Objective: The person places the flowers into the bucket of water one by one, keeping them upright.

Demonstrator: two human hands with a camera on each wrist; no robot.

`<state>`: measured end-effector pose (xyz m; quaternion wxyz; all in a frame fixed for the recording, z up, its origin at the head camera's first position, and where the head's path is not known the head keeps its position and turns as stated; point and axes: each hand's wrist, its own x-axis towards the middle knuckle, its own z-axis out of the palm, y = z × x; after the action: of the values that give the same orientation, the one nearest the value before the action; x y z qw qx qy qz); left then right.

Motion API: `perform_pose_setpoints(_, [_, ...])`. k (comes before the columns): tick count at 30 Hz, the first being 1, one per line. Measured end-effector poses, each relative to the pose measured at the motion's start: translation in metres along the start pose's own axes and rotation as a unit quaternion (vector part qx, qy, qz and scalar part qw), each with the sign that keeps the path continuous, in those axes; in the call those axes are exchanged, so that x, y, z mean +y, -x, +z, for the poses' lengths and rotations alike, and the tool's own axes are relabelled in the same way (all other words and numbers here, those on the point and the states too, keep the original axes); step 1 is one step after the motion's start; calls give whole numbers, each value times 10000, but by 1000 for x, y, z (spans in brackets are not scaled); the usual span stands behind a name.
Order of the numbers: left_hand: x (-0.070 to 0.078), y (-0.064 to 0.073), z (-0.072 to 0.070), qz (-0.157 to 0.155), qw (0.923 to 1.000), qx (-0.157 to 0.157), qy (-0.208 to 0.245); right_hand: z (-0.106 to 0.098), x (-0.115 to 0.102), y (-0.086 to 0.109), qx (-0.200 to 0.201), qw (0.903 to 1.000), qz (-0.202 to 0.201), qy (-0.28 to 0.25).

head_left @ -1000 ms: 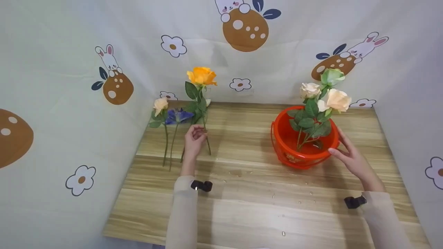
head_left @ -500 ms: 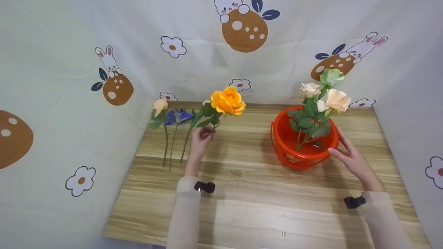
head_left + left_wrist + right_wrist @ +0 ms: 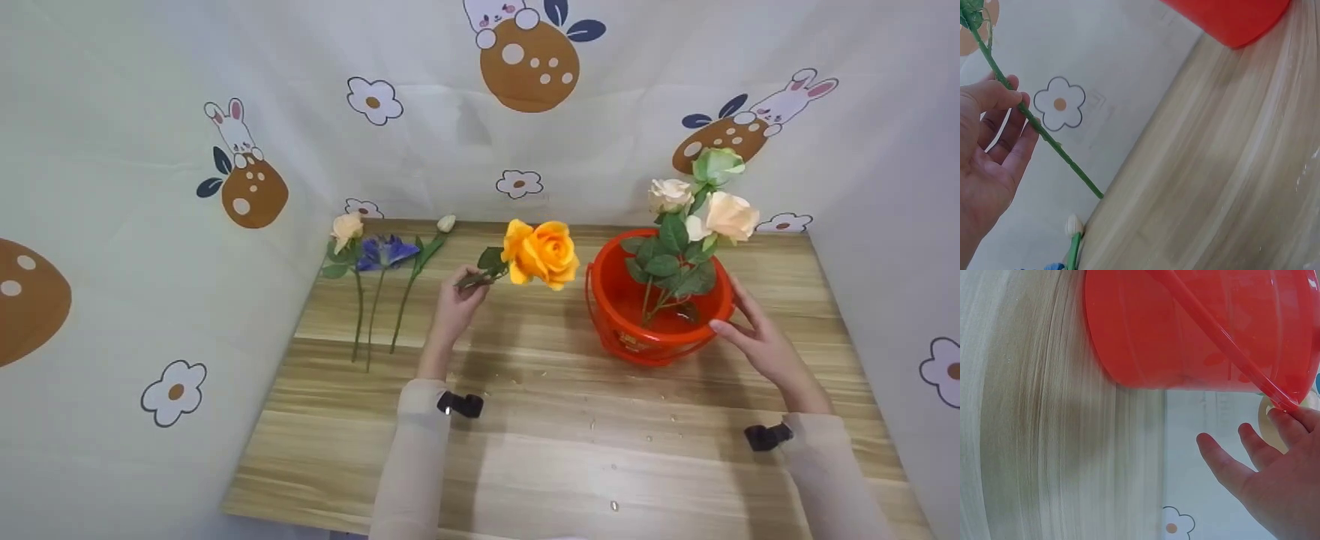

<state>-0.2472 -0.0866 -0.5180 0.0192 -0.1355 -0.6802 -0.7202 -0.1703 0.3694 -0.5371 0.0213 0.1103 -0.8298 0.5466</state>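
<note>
My left hand point(image 3: 456, 301) pinches the green stem of an orange rose point(image 3: 541, 253) between thumb and fingers. The bloom leans right, toward the bucket; in the left wrist view the bare lower stem point(image 3: 1061, 151) slants past my fingers. A red bucket point(image 3: 634, 346) stands at the right with a cream rose point(image 3: 670, 195), a peach rose point(image 3: 733, 216) and a green rose point(image 3: 718, 166) inside. Against the bucket's right rim rests my right hand point(image 3: 769, 352), fingers extended and thumb apart. Its fingertips touch near the handle joint point(image 3: 1285, 404) in the right wrist view.
On the table's left lie a peach rose point(image 3: 348, 229), a blue-purple flower point(image 3: 386, 253) and a white tulip point(image 3: 446, 223). Water drops point(image 3: 614, 505) dot the wood table point(image 3: 540, 450). A patterned curtain point(image 3: 442, 150) closes off the back and both sides.
My left hand has moved right with the orange rose, away from the flowers on the table. Its bloom has tipped from upright toward the bucket. The right hand and bucket stay put.
</note>
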Motion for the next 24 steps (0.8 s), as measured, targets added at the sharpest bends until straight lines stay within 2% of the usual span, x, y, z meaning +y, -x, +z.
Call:
perform_pose_setpoints(3, [5, -2, 9, 73, 9999, -101, -95, 0, 0, 0, 13, 10000, -21, -2])
perform_pose_setpoints(12, [22, -13, 33, 559, 9963, -417, -503, 1, -2, 0, 28, 10000, -29, 26])
perform_pose_setpoints(19, [32, -17, 47, 700, 9945, -588, -519, 1, -1, -1, 14, 9999, 89, 51])
perform_pose_setpoints(24, [43, -21, 57, 913, 9920, -683, -545, 1, -2, -1, 33, 10000, 67, -28])
